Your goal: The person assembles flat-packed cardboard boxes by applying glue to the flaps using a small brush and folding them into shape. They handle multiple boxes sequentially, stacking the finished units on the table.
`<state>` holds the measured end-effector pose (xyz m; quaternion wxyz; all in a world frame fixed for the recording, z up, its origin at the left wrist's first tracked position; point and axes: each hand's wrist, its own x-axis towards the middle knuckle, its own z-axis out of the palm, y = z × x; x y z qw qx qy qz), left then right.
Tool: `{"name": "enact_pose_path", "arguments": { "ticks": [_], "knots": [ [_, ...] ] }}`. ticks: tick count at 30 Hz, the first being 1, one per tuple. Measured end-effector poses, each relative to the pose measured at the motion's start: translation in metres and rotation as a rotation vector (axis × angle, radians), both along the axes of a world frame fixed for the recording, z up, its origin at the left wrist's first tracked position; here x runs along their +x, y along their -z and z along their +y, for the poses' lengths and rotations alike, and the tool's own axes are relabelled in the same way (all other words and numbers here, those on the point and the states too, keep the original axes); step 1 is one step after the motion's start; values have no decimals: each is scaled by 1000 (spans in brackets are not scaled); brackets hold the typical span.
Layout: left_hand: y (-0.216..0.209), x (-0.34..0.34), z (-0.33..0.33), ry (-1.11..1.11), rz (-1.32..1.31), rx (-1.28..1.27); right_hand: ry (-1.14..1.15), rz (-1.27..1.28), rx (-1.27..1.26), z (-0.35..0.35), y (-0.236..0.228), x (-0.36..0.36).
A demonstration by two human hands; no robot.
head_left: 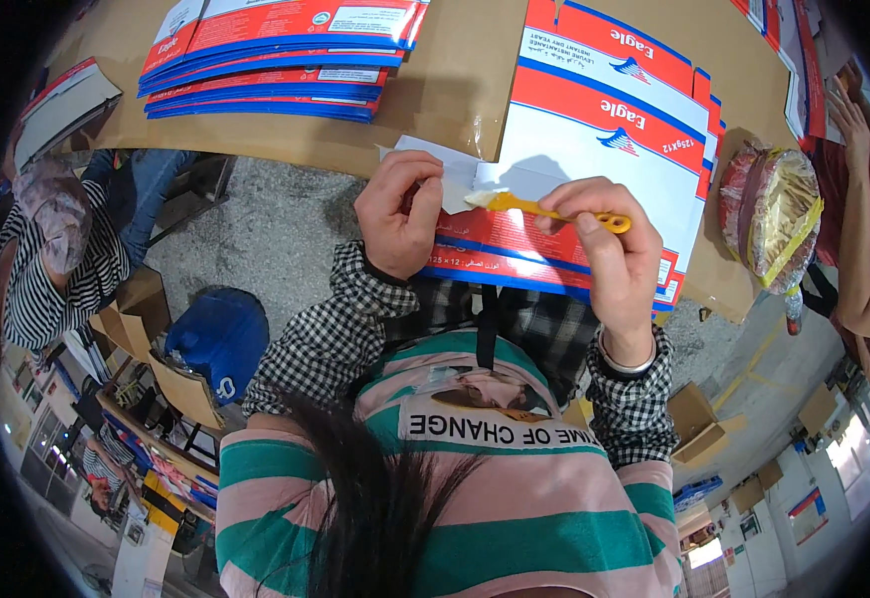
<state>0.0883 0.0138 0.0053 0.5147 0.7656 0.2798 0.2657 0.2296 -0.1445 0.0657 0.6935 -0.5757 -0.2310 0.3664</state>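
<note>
My right hand (pixel 609 244) grips a small yellow-handled brush (pixel 526 205), its pale bristles pointing left. The bristles are at the edge of a white paper flap (pixel 455 195), beside my left hand; I cannot tell whether they touch it. My left hand (pixel 400 214) is closed, thumb and fingers pinching the white flap. Beneath both hands lies a flat red, white and blue printed carton (pixel 594 125), on top of several more like it. What part of the flap joins the carton is partly hidden by my fingers.
Stacked flat cartons (pixel 285 60) lie at the far left of the brown cardboard-covered table (pixel 450 90). A round container wrapped in plastic and yellow tape (pixel 774 219) stands at the right edge. A blue drum (pixel 217 344) is on the floor. Other people sit left (pixel 56 249) and right (pixel 859 229).
</note>
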Motion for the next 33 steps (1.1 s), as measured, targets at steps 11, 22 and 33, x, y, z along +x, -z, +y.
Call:
{"name": "enact_pose_path", "arguments": {
  "ticks": [11, 22, 33],
  "knots": [
    [-1, -2, 0, -16, 22, -43, -77, -80, -26, 0, -4, 5],
    [-3, -4, 0, -18, 26, -39, -85, -114, -18, -1, -3, 9],
    [-4, -5, 4, 6, 15, -22, 76, -14, 44, -5, 6, 9]
  ]
}}
